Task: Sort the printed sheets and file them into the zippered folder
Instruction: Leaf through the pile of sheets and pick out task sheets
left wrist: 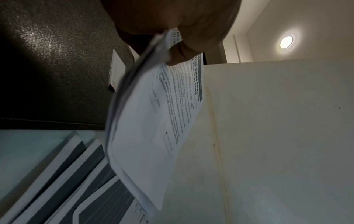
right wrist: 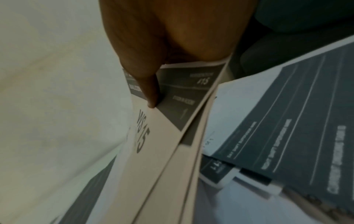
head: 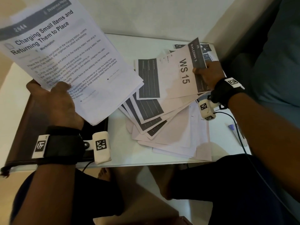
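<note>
Two hands work the paper. Left hand (head: 55, 101) grips a sorted stack of instruction sheets (head: 68, 59), headed "Charging Small Items and Returning Them to Place", raised above the table's left edge; thumb on top, fingers beneath. Right hand (head: 209, 73) pinches the "WS 15" sheet (head: 178, 75) by its dark header corner, lifted from the fanned pile of printed sheets (head: 162, 124) spread from the table's (head: 123, 151) centre toward its right edge. Zippered folder (head: 21, 130) lies dark along the left edge, under the left wrist. For a clean step, the label sheets probably belong together: peel one at a time, check the heading, square edges before filing.
</note>
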Motion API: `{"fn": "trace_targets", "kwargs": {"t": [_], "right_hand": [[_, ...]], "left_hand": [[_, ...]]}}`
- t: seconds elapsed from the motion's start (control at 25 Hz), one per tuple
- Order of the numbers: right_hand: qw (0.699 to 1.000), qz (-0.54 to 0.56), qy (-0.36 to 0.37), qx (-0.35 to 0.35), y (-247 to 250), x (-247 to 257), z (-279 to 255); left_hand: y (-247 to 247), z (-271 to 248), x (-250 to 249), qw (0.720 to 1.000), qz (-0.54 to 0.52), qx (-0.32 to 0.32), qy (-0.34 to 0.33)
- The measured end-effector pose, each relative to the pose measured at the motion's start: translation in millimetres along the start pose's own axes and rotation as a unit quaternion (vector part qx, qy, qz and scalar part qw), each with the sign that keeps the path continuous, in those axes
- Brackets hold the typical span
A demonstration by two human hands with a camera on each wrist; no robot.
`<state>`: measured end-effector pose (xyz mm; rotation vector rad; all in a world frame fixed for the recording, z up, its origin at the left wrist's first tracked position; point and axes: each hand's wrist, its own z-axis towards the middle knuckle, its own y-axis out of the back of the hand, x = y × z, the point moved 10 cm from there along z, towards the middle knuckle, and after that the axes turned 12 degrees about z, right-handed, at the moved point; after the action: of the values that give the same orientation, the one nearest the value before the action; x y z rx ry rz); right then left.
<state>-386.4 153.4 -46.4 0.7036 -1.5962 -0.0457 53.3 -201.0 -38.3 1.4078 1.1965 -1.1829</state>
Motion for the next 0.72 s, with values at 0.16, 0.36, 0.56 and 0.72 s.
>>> {"fn": "trace_targets", "kwargs": {"t": [0.16,0.36,0.56,0.72], "right_hand": [[0.991,0.064,-0.099,0.069,-11,-24,-3],[0.977,-0.112,-0.052,0.176,-50,-16,-19],[0.936,-0.295,0.023,0.189,-80,-15,-29],[0.943,-0.303,0.015,0.136,-76,-4,-26]], "left_hand": [[-6,-16,-10,1.0,0.011,0.002,0.024],[-12,-25,-11,0.999,0.031,0.014,0.029],[-12,-22,-9,0.999,0.035,0.015,0.019],[-14,-25,-11,0.999,0.041,0.02,0.017]]}}
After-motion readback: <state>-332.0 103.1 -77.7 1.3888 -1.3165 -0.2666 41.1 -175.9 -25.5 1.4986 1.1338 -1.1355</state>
